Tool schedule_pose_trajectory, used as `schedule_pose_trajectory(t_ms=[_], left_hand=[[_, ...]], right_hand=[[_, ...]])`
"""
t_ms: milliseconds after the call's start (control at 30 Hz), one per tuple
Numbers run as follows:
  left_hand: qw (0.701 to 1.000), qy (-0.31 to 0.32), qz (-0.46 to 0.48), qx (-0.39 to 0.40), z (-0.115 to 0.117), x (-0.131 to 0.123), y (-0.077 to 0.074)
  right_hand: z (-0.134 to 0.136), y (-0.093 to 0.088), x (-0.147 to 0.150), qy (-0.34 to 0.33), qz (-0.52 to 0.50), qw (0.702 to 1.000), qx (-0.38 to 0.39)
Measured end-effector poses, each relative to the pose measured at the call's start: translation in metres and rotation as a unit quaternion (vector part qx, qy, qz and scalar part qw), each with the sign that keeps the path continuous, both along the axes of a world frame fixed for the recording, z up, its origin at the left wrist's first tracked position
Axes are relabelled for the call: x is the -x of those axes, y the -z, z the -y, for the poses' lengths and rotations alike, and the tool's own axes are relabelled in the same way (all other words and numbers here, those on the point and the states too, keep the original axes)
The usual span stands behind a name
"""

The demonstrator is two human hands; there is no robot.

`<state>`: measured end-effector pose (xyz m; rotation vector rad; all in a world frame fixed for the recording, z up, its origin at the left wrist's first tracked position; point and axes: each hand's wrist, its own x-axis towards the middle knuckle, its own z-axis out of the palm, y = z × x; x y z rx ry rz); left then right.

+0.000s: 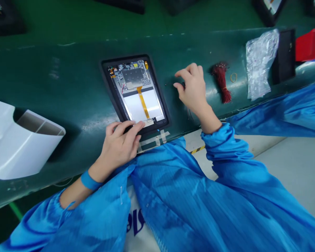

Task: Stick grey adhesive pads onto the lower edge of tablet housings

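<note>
An opened tablet lies in a black tray-like frame, its circuit board and yellow ribbon cable exposed. My left hand rests its outstretched fingers on the tablet's lower edge and holds nothing. To the right of the frame, my right hand is over the bench with thumb and forefinger curved but apart. A small dark thing partly shows behind its fingers, and thin wires lie below it; what they belong to is hidden.
Right of my right hand lie a bundle of dark red wires, a rubber band, a clear plastic bag, a black tray and a red bin. A white holder stands at left. More dark frames line the far side.
</note>
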<state>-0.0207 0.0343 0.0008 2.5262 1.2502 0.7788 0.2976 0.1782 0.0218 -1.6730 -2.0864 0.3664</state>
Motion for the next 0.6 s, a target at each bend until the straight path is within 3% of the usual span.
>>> schedule_pose_trajectory(t_ms=[133,233,367,600], left_hand=[[0.996,-0.042,0.072,-0.022,-0.004,0.004,-0.005],[0.992,-0.072,0.093,-0.036,-0.002,0.0,-0.008],[0.993,-0.064,0.097,-0.017,-0.001,-0.014,-0.006],[0.998,-0.029,0.048,0.034,0.0,-0.025,0.001]], right_hand=[[-0.015,0.014,-0.002,-0.092,0.006,0.996,0.02],[0.009,0.007,0.008,-0.193,-0.007,0.981,0.01],[0.049,0.001,0.02,-0.313,0.006,0.949,-0.018],[0.066,0.011,0.019,-0.361,0.025,0.932,-0.034]])
